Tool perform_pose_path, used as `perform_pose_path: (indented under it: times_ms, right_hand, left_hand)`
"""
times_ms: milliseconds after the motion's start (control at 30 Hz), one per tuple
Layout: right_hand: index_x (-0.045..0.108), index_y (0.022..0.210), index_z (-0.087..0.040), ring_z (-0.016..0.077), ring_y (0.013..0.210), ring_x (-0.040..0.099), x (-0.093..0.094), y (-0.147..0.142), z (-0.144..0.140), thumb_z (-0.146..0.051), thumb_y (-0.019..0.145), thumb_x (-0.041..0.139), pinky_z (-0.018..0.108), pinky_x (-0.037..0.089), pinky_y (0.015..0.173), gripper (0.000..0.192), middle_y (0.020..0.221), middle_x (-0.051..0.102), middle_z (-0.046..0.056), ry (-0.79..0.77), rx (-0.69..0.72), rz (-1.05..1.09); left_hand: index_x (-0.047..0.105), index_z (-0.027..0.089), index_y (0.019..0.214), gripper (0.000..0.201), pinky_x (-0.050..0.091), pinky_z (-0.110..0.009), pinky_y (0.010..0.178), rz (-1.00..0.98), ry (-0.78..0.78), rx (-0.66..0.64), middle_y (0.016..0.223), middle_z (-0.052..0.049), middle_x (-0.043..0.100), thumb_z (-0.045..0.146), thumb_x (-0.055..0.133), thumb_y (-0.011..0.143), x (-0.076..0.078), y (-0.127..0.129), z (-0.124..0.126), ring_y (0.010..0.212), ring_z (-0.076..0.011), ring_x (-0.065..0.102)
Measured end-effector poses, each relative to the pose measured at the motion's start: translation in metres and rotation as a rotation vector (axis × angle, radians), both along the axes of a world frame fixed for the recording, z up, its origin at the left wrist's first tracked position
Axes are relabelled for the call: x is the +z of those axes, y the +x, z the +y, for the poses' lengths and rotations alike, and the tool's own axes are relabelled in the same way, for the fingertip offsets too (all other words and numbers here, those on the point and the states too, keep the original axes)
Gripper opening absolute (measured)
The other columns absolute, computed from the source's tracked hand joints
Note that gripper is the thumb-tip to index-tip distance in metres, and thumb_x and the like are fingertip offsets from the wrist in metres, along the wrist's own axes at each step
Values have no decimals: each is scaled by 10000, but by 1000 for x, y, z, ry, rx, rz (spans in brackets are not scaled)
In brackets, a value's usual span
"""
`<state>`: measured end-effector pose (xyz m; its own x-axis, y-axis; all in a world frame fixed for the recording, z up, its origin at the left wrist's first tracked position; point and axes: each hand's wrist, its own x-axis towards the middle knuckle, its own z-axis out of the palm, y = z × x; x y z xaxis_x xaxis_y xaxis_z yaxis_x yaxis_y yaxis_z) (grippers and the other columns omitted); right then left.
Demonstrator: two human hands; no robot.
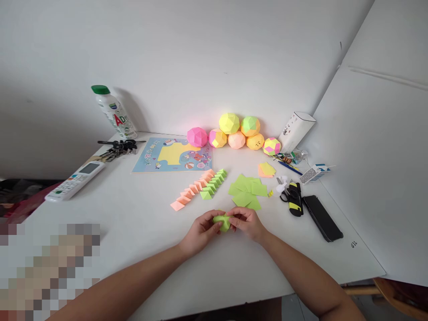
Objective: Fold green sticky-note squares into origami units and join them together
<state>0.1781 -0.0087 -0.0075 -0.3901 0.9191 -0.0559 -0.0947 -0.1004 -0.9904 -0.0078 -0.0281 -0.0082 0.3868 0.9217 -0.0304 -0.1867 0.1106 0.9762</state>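
A green paper piece [225, 224], partly folded, is pinched between my left hand [202, 229] and my right hand [248, 224] near the front of the table. The fingers of both hands are closed on its opposite sides and hide some of its edges. Just beyond my right hand lie loose green paper squares [245, 189], overlapping one another. Ahead of my left hand, a slanting row of folded peach paper units [190, 191] runs beside a row of folded green paper units [214, 183].
Faceted paper balls [229, 123] are piled against the wall beside a blue printed sheet [172, 154]. To the right lie a utility cutter [294, 199], a black phone [323, 218] and a small carton [314, 174]. A remote [75, 180], keys [122, 148] and a bottle [115, 113] are left.
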Motion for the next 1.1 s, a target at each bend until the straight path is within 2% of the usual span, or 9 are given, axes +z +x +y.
perform_pose_path:
  times_ms: [267, 500, 1100]
  right_hand:
    - [651, 880, -180, 91, 535, 565, 1, -2, -3, -277, 761, 657, 254, 499, 511, 154, 804, 571, 15, 131, 5, -26]
    - [659, 862, -171, 88, 530, 555, 2, -3, -3, -284, 754, 660, 252, 499, 506, 156, 776, 563, 14, 138, 9, -30]
    - [668, 848, -168, 89, 543, 549, 2, -3, -4, -222, 756, 646, 242, 486, 501, 109, 772, 557, 13, 146, 8, -54]
  left_hand:
    - [587, 186, 1027, 224, 498, -277, 682, -37, 29, -16, 894, -50, 671, 277, 570, 822, 3, 1, 0, 798, -161, 616]
    - [579, 196, 1042, 220, 507, -311, 762, -77, 18, -40, 927, -47, 686, 247, 566, 829, 1, 0, -1, 833, -168, 640]
    - [600, 188, 1022, 217, 522, -323, 781, -73, -6, -29, 944, -57, 700, 251, 586, 815, 1, 0, -1, 839, -176, 653]
